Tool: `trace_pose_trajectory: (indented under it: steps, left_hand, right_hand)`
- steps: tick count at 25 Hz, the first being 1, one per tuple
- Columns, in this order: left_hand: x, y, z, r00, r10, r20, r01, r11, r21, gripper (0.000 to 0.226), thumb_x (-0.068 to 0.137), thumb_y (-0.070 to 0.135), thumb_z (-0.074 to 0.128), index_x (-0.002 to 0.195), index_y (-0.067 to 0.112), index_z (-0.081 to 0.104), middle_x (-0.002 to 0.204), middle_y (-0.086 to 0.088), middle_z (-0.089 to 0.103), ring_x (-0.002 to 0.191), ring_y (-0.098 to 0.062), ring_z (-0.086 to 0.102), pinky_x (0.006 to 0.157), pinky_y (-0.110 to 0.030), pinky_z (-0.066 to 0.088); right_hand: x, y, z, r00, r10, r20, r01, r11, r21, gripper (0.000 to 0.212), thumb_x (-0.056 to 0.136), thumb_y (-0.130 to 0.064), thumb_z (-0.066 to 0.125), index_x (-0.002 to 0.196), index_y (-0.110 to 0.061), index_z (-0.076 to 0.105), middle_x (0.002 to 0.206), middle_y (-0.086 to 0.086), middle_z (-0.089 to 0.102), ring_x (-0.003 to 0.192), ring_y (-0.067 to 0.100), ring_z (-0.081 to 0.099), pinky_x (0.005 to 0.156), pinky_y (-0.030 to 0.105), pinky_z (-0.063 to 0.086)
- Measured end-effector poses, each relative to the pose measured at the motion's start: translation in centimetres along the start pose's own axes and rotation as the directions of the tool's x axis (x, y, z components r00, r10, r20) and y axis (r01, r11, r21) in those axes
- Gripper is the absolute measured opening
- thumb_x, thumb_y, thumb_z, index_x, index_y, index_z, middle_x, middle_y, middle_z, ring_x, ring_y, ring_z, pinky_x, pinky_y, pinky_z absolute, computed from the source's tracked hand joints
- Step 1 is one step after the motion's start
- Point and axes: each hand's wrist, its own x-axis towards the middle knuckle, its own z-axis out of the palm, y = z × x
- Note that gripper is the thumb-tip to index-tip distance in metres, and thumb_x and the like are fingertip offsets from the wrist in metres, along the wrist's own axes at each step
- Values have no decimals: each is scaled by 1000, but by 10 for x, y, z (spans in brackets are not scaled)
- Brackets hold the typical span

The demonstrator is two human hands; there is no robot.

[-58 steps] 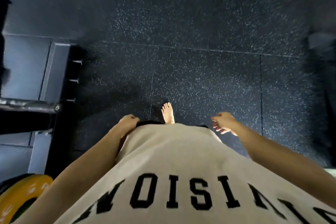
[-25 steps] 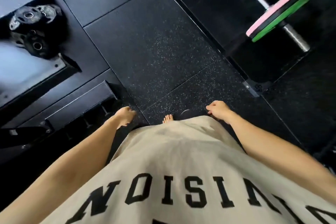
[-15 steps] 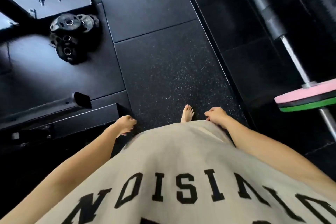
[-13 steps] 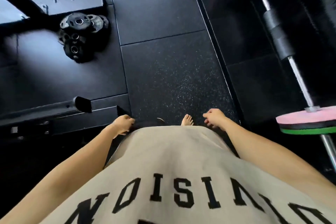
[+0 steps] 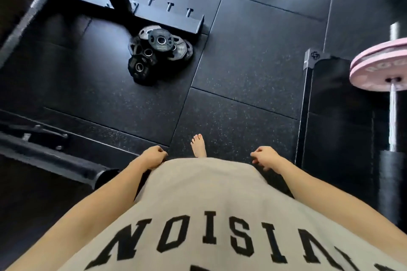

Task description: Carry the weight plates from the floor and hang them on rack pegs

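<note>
The black rubber floor fills the view, and the black rack base, with short pegs standing along its beam, lies at the far side. At the right edge hangs a pink bumper plate on a barbell. Against the rack base sits the heap of small black weight plates, lying flat and overlapping on the floor. The heap is ahead and to the left of the body, so the left hand is the nearer one; the right hand hangs well apart from it. Both hands hold nothing, fingers loosely curled at the hips. One bare foot steps forward between them. Compared with half a second ago, the heap has come closer and swung toward the middle of the view.
</note>
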Motion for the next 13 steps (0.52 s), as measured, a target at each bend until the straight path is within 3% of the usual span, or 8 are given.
trace_pose_trajectory:
  steps: [3, 7, 13]
  left_hand:
    - [30, 47, -72, 998, -19, -53, 13, 995, -99, 23, 99, 27, 49, 112, 10, 58, 110, -12, 63, 98, -29, 61, 84, -39, 55]
    - [75, 112, -145, 995, -52, -83, 34, 980, -196, 19, 100, 22, 47, 110, 10, 56, 98, -12, 61, 83, -25, 56, 63, -28, 44]
    - [135, 187, -215, 979, -181, -88, 137, 920, -368, 16, 99, 26, 48, 105, 14, 56, 97, -10, 62, 79, -22, 56, 66, -31, 45]
  right_hand:
    - [38, -86, -52, 995, -96, -38, 97, 995, 37, 14, 96, -24, 57, 92, -11, 60, 79, 7, 66, 66, 19, 56, 52, 25, 41]
    - [95, -199, -104, 984, -177, 19, 176, 983, 42, 18, 94, -21, 57, 77, -15, 56, 79, 9, 66, 67, 23, 57, 53, 26, 42]
    - [180, -335, -167, 965, -219, 145, 234, 967, -98, 21, 96, -27, 54, 82, -12, 57, 72, 5, 63, 61, 19, 57, 50, 25, 42]
